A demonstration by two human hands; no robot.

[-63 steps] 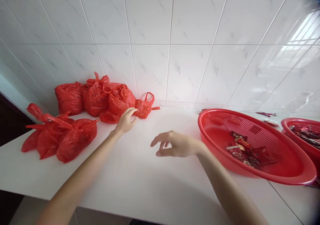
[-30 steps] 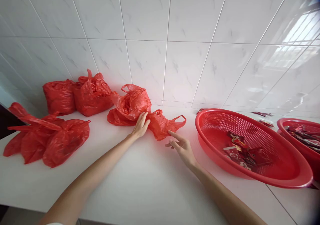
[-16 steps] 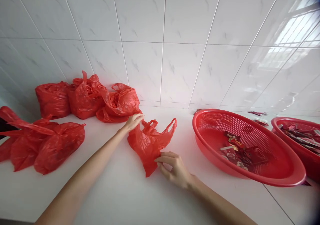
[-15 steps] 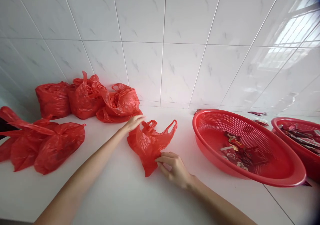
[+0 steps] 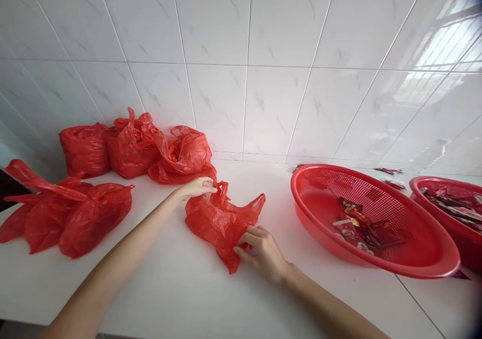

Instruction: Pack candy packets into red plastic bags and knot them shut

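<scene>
A thin red plastic bag (image 5: 222, 223) lies spread on the white table between my hands, one handle loop pointing up to the right. My left hand (image 5: 201, 187) pinches the bag's upper left handle, close to the tied-up bags at the wall. At the bag's lower right side, my right hand (image 5: 259, 248) has its fingers closed on the plastic. The bag's lower corner hangs toward the front of the table.
Three full red bags (image 5: 133, 145) stand along the tiled wall. More red bags (image 5: 94, 218) lie at the left. A large red basket (image 5: 316, 223) with small packets (image 5: 354, 223) is at the right, beside a second filled basket (image 5: 417, 183).
The bag has spread wider to the left and its lower corner has shifted right. My left hand has turned, its fingers curling in more. My right hand has barely moved.
</scene>
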